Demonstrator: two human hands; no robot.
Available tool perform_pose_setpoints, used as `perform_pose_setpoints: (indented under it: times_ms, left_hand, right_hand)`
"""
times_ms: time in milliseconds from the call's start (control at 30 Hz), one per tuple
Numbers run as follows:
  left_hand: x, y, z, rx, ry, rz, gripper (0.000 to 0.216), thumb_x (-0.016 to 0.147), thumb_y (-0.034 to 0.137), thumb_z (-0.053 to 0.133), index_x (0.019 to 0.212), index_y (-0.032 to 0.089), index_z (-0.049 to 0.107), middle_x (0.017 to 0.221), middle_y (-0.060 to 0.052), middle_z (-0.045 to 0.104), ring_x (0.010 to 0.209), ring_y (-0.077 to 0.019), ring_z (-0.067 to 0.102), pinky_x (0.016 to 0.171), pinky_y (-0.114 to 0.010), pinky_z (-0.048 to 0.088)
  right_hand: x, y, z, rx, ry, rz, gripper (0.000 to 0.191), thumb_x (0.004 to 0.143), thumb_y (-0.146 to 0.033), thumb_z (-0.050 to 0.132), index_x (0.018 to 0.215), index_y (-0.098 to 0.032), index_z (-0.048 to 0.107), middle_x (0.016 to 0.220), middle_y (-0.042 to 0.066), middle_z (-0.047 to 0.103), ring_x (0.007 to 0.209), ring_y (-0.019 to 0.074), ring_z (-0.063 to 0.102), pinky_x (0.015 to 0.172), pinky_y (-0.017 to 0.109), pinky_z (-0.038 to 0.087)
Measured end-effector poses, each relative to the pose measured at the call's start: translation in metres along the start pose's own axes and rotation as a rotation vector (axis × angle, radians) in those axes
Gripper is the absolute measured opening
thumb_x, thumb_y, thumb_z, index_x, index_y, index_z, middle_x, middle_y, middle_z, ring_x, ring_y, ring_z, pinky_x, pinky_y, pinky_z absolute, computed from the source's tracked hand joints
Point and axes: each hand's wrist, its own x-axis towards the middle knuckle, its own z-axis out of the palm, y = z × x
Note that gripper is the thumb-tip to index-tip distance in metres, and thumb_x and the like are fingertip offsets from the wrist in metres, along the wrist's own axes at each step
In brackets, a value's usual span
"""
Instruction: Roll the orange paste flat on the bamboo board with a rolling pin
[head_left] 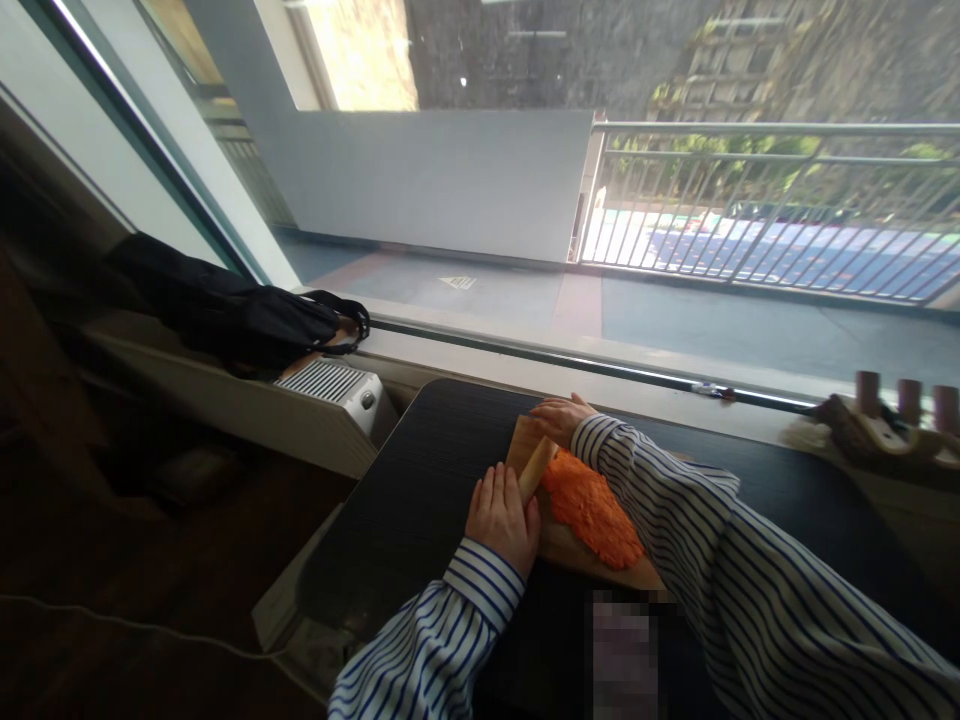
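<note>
An orange, flattened sheet of dough or clay (596, 508) with a rough surface lies on a wooden board (574, 552). Across the board's left part lies a pale wooden rolling pin (537, 470), touching the orange sheet's edge. My left hand (504, 515) is closed over its near end, fingers together and pointing away from me. Over the far end rests my right hand (561, 418), its fingers bent round toward the left. The right forearm's striped sleeve covers part of the sheet's right edge. Both palms are hidden.
The board lies on a dark table (405, 500) beside a wide window. A blurred-out rectangle (625, 655) is at the near edge. Left are a white slotted unit (337, 385), a black bag (247, 315) and a white cable (150, 625). A wooden holder (892, 425) stands right.
</note>
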Motion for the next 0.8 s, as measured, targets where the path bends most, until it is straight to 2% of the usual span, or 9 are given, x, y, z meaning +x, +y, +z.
perform_pose_setpoints:
  times_ms: [200,300,433,567,800]
  left_hand:
    - [0.000,0.000,0.006,-0.013,-0.026,0.047,0.044,0.088,0.029,0.034,0.117,0.000,0.050,0.118,-0.021,0.057,0.112,-0.0296,0.051,0.091,-0.044,0.043]
    - [-0.002,0.000,0.007,-0.022,-0.032,0.042,0.044,0.088,0.028,0.034,0.119,0.001,0.049,0.119,-0.021,0.056,0.113,-0.0291,0.050,0.093,-0.045,0.043]
    - [-0.004,-0.001,0.007,-0.053,-0.038,0.063,0.043,0.088,0.027,0.034,0.122,0.003,0.046,0.122,-0.020,0.054,0.117,-0.0282,0.047,0.095,-0.046,0.041]
    - [-0.006,0.004,0.008,-0.072,-0.034,0.102,0.046,0.088,0.028,0.035,0.125,0.002,0.041,0.125,-0.021,0.051,0.120,-0.0294,0.043,0.095,-0.046,0.041]
    - [-0.015,0.018,0.017,-0.121,-0.002,0.146,0.057,0.088,0.023,0.035,0.137,0.001,0.017,0.130,-0.025,0.044,0.124,-0.0312,0.037,0.092,-0.045,0.045]
  right_hand:
    - [0.007,0.000,0.011,-0.070,0.019,-0.033,0.042,0.090,-0.042,0.028,0.121,-0.027,0.051,0.128,0.006,0.051,0.124,0.0240,0.035,0.100,0.065,0.011]
    - [0.014,-0.006,0.012,-0.073,0.023,0.005,0.042,0.090,-0.041,0.027,0.123,-0.026,0.049,0.128,0.005,0.051,0.125,0.0228,0.035,0.102,0.063,0.008]
    - [0.025,-0.012,0.014,-0.083,0.003,0.086,0.043,0.091,-0.042,0.026,0.126,-0.025,0.046,0.133,0.005,0.046,0.127,0.0225,0.031,0.103,0.059,0.014]
    - [0.023,-0.009,0.019,-0.130,-0.031,0.107,0.044,0.091,-0.040,0.024,0.127,-0.026,0.045,0.136,0.003,0.043,0.128,0.0235,0.027,0.103,0.057,0.017]
    - [0.008,0.002,0.018,-0.193,-0.051,0.062,0.047,0.089,-0.037,0.026,0.131,-0.023,0.041,0.141,0.006,0.034,0.131,0.0247,0.023,0.105,0.055,0.016]
